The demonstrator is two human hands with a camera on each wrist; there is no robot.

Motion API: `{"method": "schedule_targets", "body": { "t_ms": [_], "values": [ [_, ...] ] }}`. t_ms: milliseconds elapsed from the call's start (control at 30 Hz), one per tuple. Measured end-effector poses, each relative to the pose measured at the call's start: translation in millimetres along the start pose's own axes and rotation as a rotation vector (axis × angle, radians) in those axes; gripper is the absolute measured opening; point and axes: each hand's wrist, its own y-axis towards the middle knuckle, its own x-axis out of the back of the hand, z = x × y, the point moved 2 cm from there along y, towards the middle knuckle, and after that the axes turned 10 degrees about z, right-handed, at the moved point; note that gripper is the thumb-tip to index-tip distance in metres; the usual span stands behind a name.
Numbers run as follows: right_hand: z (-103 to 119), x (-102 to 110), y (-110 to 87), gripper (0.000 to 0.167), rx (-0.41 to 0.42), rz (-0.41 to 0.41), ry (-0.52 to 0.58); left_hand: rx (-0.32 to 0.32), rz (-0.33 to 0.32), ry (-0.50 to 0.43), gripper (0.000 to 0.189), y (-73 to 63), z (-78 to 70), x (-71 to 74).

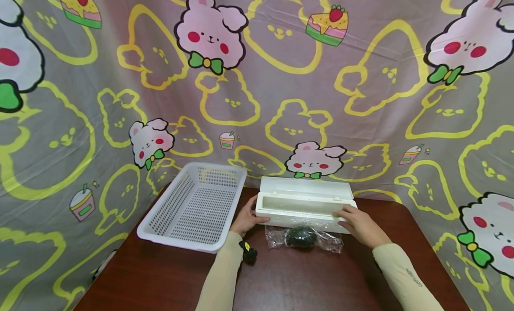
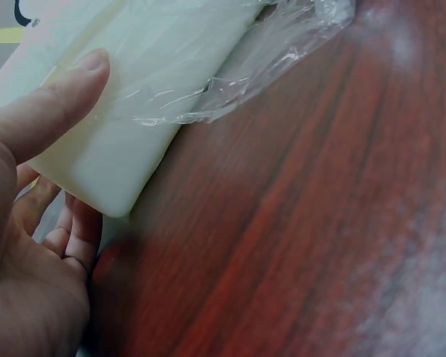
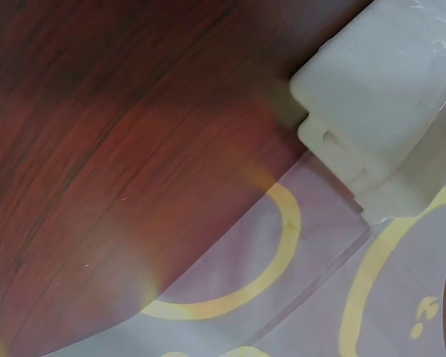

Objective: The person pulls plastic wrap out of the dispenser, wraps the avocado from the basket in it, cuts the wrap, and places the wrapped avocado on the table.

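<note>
A white cling film dispenser (image 1: 305,215) lies on the table with its lid (image 1: 305,187) raised. My left hand (image 1: 248,219) grips its left end; in the left wrist view the thumb (image 2: 67,97) lies on top and the fingers curl beneath. At the right end, my right hand (image 1: 361,224) pinches a small green slide cutter (image 1: 336,215) on the front edge. Clear cling film (image 1: 329,243) hangs from the front, around a dark green oval fruit like an avocado (image 1: 301,236). The right wrist view shows the dispenser's end (image 3: 364,97) and only a sliver of hand.
A white perforated plastic basket (image 1: 201,213) stands to the left of my left forearm. The brown wooden table (image 1: 297,284) backs onto a patterned cloth (image 1: 281,88), which also hangs along both sides. A black strap device (image 1: 249,253) sits on my left wrist.
</note>
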Motion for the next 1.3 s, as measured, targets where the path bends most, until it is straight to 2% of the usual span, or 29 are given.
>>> {"method": "schedule_targets", "body": {
  "t_ms": [267, 433, 600, 967, 1300],
  "values": [
    [-8, 5, -11.2, 0.042, -0.015, -0.042, -0.002, -0.003, -0.011, 0.004, 0.099, -1.0, -4.4, -1.1],
    [-10, 6, -15.6, 0.043, -0.009, -0.057, 0.003, -0.017, -0.013, 0.005, 0.096, -9.0, -19.5, -4.0],
    [-11, 5, -17.1, 0.043, -0.010, -0.064, -0.007, -0.014, 0.011, -0.015, 0.096, -15.9, -31.5, -6.3],
    [-12, 4, -19.5, 0.044, 0.015, -0.116, -0.001, -0.016, 0.015, -0.022, 0.096, -15.7, -32.6, -7.1],
    [-16, 5, -23.3, 0.044, 0.033, -0.140, -0.017, -0.024, -0.012, -0.019, 0.096, -13.5, -30.6, -8.5]
  ]
}}
